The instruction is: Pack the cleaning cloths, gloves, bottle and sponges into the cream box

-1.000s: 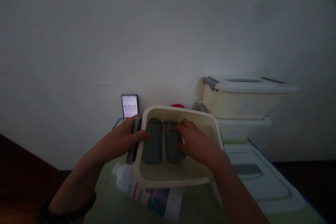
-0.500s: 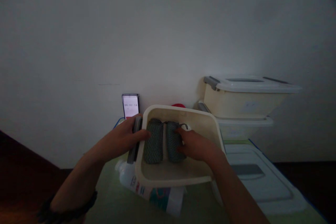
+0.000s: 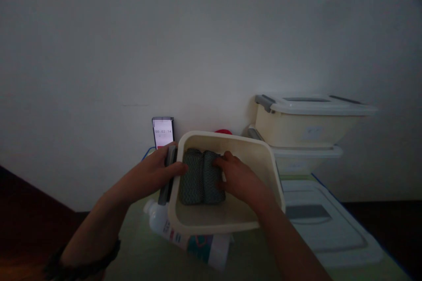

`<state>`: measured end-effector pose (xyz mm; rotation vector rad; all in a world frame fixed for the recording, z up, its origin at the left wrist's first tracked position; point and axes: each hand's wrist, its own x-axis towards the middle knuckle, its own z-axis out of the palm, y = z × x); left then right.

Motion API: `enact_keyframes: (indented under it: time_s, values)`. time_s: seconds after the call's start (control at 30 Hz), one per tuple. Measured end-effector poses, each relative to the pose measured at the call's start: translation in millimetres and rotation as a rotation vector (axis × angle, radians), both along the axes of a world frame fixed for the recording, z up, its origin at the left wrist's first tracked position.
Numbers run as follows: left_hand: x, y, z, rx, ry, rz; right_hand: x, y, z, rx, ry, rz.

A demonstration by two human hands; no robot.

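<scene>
An open cream storage box stands tilted on the table, with a grey latch at its left side. My left hand is closed over its left wall, thumb inside the rim and fingers by the latch. Two dark grey-green, finely patterned rolled cloths stand side by side in the left part of the box, touching each other. My right hand reaches into the box with its fingers and thumb on the right-hand rolled cloth.
A white bottle with a coloured label lies in front of the box. A phone showing a timer leans against the wall. Two lidded boxes are stacked at the right, behind a loose lid. Something red shows behind the box.
My right hand has moved left, bringing the right-hand rolled cloth up against the other one and closing the gap between them. My left hand keeps its place on the box.
</scene>
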<state>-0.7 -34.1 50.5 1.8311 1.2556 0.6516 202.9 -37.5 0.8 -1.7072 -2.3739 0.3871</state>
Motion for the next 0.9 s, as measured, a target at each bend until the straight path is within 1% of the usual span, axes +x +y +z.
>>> enact_keyframes:
  time_s: [0.1, 0.3, 0.5, 0.57, 0.7, 0.8, 0.9]
  values:
    - [0.0, 0.1, 0.4, -0.002, 0.008, -0.017, -4.9, -2.9, -2.0, 0.040, -0.025, -0.001]
    - [-0.4, 1.9, -0.5, 0.022, 0.028, -0.021, -11.1, -6.5, -8.1, 0.041, -0.030, 0.009]
    - [-2.9, 3.5, -2.5, 0.005, 0.003, -0.045, -19.4, -10.9, -5.3, 0.059, -0.061, -0.056]
    - [-3.4, 3.6, -2.7, 0.004, 0.008, -0.039, -18.0, -11.3, -4.6, 0.053, -0.069, -0.047]
    - [-3.6, 4.2, -3.8, 0.024, 0.015, -0.033, -6.9, -11.2, -6.7, 0.009, -0.088, 0.023]
    - [-3.8, 5.1, -5.0, 0.027, 0.010, -0.026, 0.0, -11.3, -9.2, -0.009, -0.125, 0.024]
    - [-3.7, 5.4, -5.6, 0.013, 0.007, -0.017, 0.7, -11.1, -10.3, -0.004, -0.140, 0.017]
